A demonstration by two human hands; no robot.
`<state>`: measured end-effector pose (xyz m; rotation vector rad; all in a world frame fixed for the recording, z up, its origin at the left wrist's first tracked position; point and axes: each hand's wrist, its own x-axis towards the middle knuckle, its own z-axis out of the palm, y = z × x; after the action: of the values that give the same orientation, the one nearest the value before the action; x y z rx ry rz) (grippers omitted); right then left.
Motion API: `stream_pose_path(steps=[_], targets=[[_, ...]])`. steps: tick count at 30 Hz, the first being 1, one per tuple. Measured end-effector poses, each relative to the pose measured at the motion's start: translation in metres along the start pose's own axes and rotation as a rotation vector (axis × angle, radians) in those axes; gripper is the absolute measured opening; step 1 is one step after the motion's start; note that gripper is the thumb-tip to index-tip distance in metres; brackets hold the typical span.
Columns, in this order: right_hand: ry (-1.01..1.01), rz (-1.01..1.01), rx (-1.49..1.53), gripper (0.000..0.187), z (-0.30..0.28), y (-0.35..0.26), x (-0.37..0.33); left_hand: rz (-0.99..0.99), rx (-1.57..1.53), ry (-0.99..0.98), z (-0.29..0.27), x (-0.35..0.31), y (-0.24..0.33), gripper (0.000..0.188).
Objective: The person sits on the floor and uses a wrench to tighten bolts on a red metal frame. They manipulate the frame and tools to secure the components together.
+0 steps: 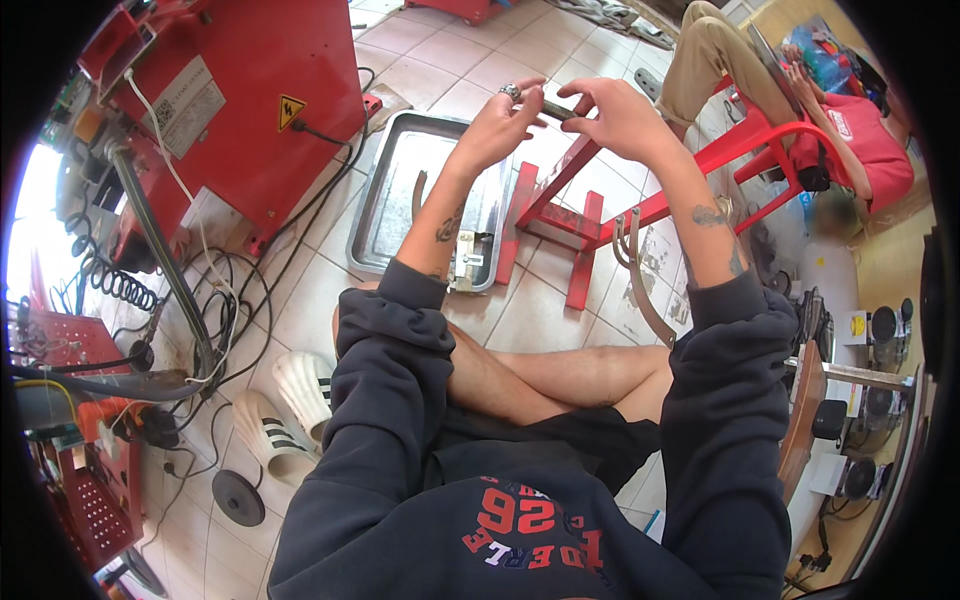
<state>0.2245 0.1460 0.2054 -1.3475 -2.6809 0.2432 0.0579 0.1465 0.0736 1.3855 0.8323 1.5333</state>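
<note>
Both of my hands are stretched out ahead of me, above a red metal stand (560, 212). Between them is a short, dark, bar-like piece (556, 108), partly covered by fingers; its kind is unclear. My left hand (500, 128), with a chunky ring on one finger, closes at its left end. The fingers of my right hand (622, 118) are curled around the right end. Below my left forearm sits a shallow metal tray (362, 205), holding a curved metal strip (419, 192) and a small pale metal block (467, 256).
Another curved metal strip (640, 285) is beside the stand. A large red machine (280, 70) with trailing cables occupies the left. White clogs (302, 385) lie on the tiles near a black disc (238, 498). Someone in a red shirt (880, 150) sits at upper right.
</note>
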Motion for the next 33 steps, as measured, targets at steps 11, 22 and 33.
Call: stream_pose_path(steps=[11,22,33], targets=[[0.08,-0.051,-0.175,0.033,0.014,0.006,0.0,-0.201,0.093,-0.056,-0.002,0.0,0.01,0.061],[0.023,-0.06,0.04,0.037,0.007,0.01,0.004,-0.241,0.042,-0.12,-0.016,0.002,0.017,0.053],[-0.067,-0.07,0.11,0.042,0.0,0.003,0.009,0.037,-0.155,-0.209,-0.015,-0.005,0.007,0.056]])
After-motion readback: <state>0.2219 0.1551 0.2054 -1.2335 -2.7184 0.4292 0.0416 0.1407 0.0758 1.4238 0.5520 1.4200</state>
